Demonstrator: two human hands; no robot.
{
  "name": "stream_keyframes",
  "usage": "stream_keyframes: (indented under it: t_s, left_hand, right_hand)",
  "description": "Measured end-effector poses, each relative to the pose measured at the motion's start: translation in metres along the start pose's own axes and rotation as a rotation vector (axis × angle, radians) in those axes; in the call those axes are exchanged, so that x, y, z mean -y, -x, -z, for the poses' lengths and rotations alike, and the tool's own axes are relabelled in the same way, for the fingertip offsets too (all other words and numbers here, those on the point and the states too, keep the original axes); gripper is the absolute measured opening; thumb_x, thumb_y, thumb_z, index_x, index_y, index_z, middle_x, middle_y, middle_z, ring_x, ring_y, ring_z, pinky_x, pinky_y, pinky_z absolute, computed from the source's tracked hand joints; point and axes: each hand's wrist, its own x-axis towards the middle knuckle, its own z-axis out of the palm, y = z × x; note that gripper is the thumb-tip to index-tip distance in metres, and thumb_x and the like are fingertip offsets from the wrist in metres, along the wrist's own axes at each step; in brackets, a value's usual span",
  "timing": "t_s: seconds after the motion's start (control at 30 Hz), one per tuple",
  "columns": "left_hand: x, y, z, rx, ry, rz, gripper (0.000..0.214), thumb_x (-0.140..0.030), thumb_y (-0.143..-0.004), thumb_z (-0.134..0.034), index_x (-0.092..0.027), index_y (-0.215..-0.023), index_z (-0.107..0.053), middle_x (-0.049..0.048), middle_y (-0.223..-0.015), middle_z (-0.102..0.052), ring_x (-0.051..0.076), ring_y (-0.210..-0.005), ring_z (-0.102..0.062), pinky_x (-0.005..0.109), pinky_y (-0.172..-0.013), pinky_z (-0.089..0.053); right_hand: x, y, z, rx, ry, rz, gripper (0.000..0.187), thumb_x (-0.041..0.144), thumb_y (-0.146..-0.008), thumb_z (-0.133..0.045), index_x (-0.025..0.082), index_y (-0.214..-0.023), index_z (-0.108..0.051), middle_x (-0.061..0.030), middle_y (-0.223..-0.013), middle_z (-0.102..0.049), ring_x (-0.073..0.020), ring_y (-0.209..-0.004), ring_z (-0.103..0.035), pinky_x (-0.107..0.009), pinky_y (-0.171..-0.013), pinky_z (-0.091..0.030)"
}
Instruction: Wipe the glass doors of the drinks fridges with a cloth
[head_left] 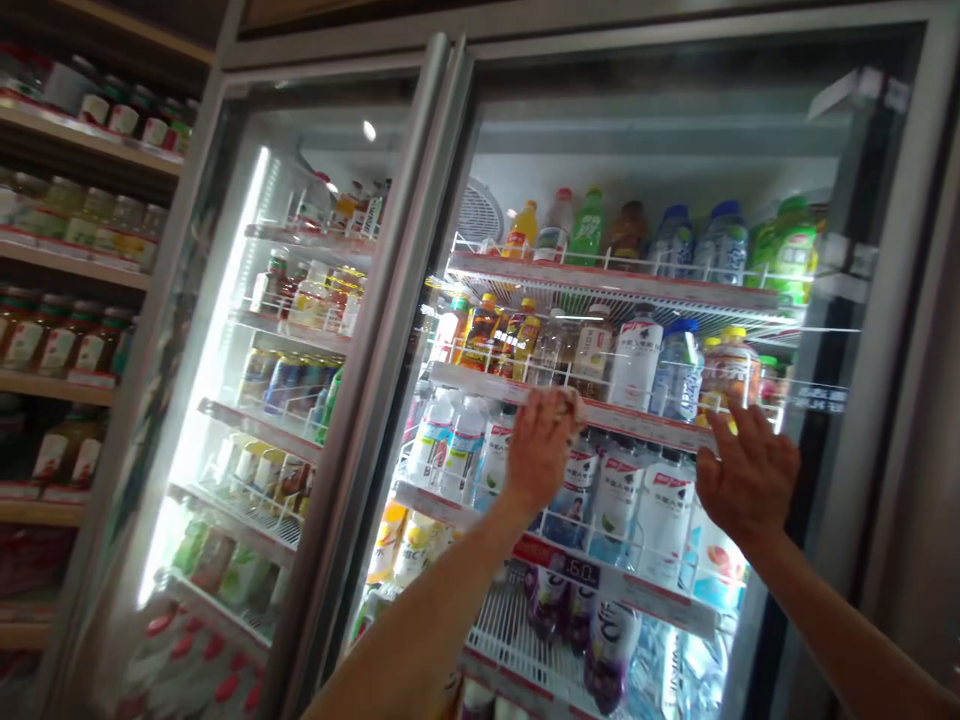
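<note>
My left hand (541, 450) is raised against the glass door (645, 135) of a drinks fridge, its fingers close together and pointing up. A small crumpled tan thing (574, 412) shows at its fingertips; its kind is too blurred to tell. My right hand (750, 475) lies open on the right side of the same door, fingers apart, holding nothing. Behind the glass, between the hands, stand white bottles (616, 495) with red-topped labels. Above them, a wire-fronted shelf (517, 388) carries drinks in several colours.
A second glass door (300, 130) is on the left, past the upright metal door frames (405, 220). Open wooden shelves (67, 255) with jars line the far left. Dark purple bottles (611, 640) stand low in the fridge, by a small price display (579, 570).
</note>
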Motion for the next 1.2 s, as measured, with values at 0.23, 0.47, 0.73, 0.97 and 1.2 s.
stream_keyframes:
  t_s: [0.23, 0.47, 0.73, 0.97, 1.2]
  left_hand:
    - [0.046, 0.023, 0.024, -0.06, -0.062, -0.005, 0.033, -0.018, -0.088, -0.041, -0.019, -0.119, -0.053, 0.0085, -0.139, -0.043, 0.021, -0.137, -0.022, 0.04, -0.108, -0.032]
    - [0.067, 0.027, 0.026, -0.216, -0.131, 0.304, 0.041, -0.016, -0.088, -0.038, -0.013, -0.128, -0.045, 0.015, -0.145, -0.031, 0.025, -0.14, -0.012, 0.049, -0.111, -0.023]
    - [-0.011, 0.042, 0.015, 0.128, 0.058, -0.067, 0.035, -0.02, -0.085, -0.042, -0.021, -0.118, -0.055, 0.006, -0.142, -0.04, 0.022, -0.14, -0.015, 0.044, -0.11, -0.028]
    - [0.099, 0.052, 0.043, -0.204, -0.196, 0.445, 0.04, -0.022, -0.09, -0.036, -0.01, -0.126, -0.047, 0.0187, -0.144, -0.032, 0.026, -0.139, -0.015, 0.049, -0.11, -0.024]
    - [-0.024, 0.055, 0.017, 0.131, 0.041, -0.065, 0.039, -0.018, -0.085, -0.043, -0.02, -0.124, -0.051, 0.0066, -0.146, -0.034, 0.025, -0.14, -0.013, 0.046, -0.109, -0.029]
  right_hand:
    - [0.003, 0.015, 0.006, 0.02, 0.001, -0.028, 0.049, 0.024, -0.085, -0.041, 0.016, -0.133, -0.044, -0.0133, -0.136, -0.046, -0.0273, -0.129, -0.038, -0.048, -0.106, -0.025]
    - [0.009, 0.017, 0.007, 0.035, 0.033, -0.07, 0.048, 0.027, -0.086, -0.039, 0.015, -0.132, -0.046, -0.014, -0.136, -0.046, -0.0277, -0.129, -0.038, -0.049, -0.105, -0.025]
    - [0.006, 0.019, 0.01, 0.05, -0.02, -0.058, 0.048, 0.024, -0.085, -0.041, 0.015, -0.132, -0.045, -0.0155, -0.136, -0.046, -0.0288, -0.13, -0.037, -0.052, -0.104, -0.026]
    - [0.008, 0.022, 0.008, 0.039, -0.007, -0.08, 0.048, 0.026, -0.084, -0.041, 0.016, -0.131, -0.046, -0.0146, -0.136, -0.045, -0.0294, -0.129, -0.037, -0.053, -0.103, -0.026]
    - [0.007, 0.021, 0.011, 0.079, -0.024, -0.104, 0.05, 0.024, -0.084, -0.042, 0.019, -0.134, -0.043, -0.0133, -0.138, -0.044, -0.0294, -0.13, -0.037, -0.053, -0.103, -0.027]
